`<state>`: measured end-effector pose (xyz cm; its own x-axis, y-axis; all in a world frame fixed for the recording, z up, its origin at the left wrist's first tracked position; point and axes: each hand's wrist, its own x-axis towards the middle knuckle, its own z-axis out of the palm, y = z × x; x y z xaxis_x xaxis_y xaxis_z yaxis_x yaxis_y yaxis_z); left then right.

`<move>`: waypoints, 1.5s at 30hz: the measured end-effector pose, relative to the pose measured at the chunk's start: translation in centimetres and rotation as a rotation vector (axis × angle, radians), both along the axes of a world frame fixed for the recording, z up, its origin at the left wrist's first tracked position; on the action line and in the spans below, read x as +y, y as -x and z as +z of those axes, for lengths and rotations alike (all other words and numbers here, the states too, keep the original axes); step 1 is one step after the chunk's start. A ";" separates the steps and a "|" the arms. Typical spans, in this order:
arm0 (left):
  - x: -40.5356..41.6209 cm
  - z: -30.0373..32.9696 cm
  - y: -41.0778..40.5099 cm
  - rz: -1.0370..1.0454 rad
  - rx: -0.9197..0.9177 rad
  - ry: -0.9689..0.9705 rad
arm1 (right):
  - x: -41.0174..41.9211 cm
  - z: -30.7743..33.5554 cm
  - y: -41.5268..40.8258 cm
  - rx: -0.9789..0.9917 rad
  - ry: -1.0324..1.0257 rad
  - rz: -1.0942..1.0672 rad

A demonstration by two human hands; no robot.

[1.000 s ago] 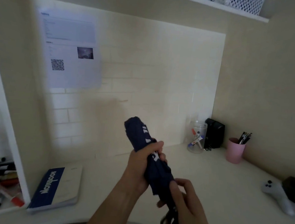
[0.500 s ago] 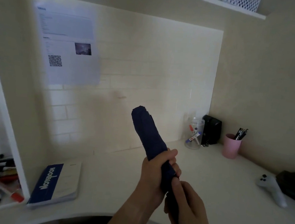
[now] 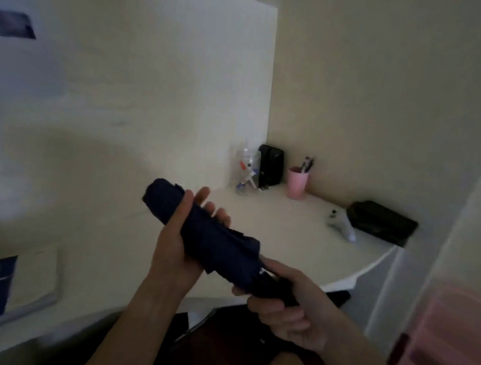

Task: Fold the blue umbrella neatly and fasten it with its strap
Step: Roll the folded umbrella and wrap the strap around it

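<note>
Above the white bench [image 3: 272,231]: left hand [image 3: 176,235] cradles the rolled navy fabric umbrella [image 3: 208,235], right hand [image 3: 286,305] clenches its handle. Strap unseen; next, likely locate and wrap it.

The left hand [image 3: 175,249] cradles the collapsed blue umbrella [image 3: 208,237] from beneath, fingers [image 3: 203,193] loosely curled round its canopy, while the right hand [image 3: 286,305] grips the handle end. At the surface's [image 3: 281,235] far corner stand a clear jar [image 3: 246,172], a black box [image 3: 270,166] and a pink cup [image 3: 298,183] with pens.
</note>
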<state>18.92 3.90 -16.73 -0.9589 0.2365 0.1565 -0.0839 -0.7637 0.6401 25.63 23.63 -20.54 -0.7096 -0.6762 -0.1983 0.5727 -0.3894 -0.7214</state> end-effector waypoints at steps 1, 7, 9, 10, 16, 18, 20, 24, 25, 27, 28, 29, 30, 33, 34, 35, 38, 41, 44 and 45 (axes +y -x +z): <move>0.9 -0.6 -0.5 -0.009 -0.018 -0.042 | 0.4 -0.2 -0.9 -0.032 0.034 -0.038; 7.3 -2.4 -2.3 0.010 -0.284 -0.084 | 3.0 -0.9 -7.2 0.194 -0.578 -0.997; 10.5 -3.5 -3.2 0.026 -0.372 -0.034 | 3.8 -0.8 -9.8 0.583 -1.117 -1.267; 12.2 -3.9 -3.9 0.027 -0.399 0.012 | 4.2 -0.9 -10.5 0.814 -1.393 -1.271; 21.5 -5.4 -7.4 -0.130 -0.483 0.130 | 10.0 -2.2 -11.7 1.175 -1.943 -0.991; 24.7 -6.0 -8.0 -0.197 -0.470 0.162 | 13.7 -3.5 -12.1 1.114 -1.974 -0.942; 27.8 -7.0 -8.4 -0.278 -0.443 0.205 | 17.3 -4.8 -12.7 1.011 -1.946 -0.918; 34.5 -10.5 -8.2 -0.325 -0.145 0.585 | 26.1 -7.4 -14.6 0.657 -1.843 -0.933; 36.1 -11.7 -7.8 -0.276 0.014 0.760 | 28.9 -8.4 -15.2 0.591 -1.842 -0.922; 39.0 -14.6 -6.5 -0.071 0.513 1.165 | 34.5 -11.1 -16.3 0.466 -1.860 -0.854; 40.6 -16.0 -5.7 0.018 0.872 1.293 | 37.0 -12.6 -16.7 0.406 -1.860 -0.798; 42.7 -17.5 -5.0 0.016 1.222 1.339 | 39.3 -14.1 -16.9 0.346 -1.851 -0.742; 45.0 -19.1 -4.3 -0.075 1.498 1.341 | 41.6 -15.6 -16.8 0.289 -1.829 -0.694; 52.6 -24.4 -1.7 -0.349 1.859 1.377 | 47.9 -20.2 -15.4 0.178 -1.739 -0.612; 55.3 -26.4 -0.6 -0.388 1.884 1.386 | 50.1 -22.0 -14.5 0.156 -1.721 -0.598; 58.0 -28.4 0.8 -0.406 1.909 1.388 | 52.4 -23.7 -13.5 0.148 -1.717 -0.595; 66.6 -34.6 5.1 -0.417 1.943 1.437 | 59.9 -30.0 -9.4 0.184 -1.806 -0.625; 75.4 -40.4 9.2 -0.358 1.965 1.542 | 67.6 -36.4 -3.9 0.226 -1.952 -0.674; 82.9 -46.4 12.5 -0.336 1.918 1.622 | 74.7 -42.8 0.9 0.186 -2.026 -0.663; 84.8 -48.6 13.5 -0.344 1.894 1.654 | 76.6 -44.9 2.3 0.166 -2.019 -0.658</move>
<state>5.47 88.67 -65.30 -0.0529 0.9986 -0.0025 0.9968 0.0527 -0.0600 23.36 100.24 -65.45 -0.7770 0.6247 -0.0770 0.6134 0.7240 -0.3155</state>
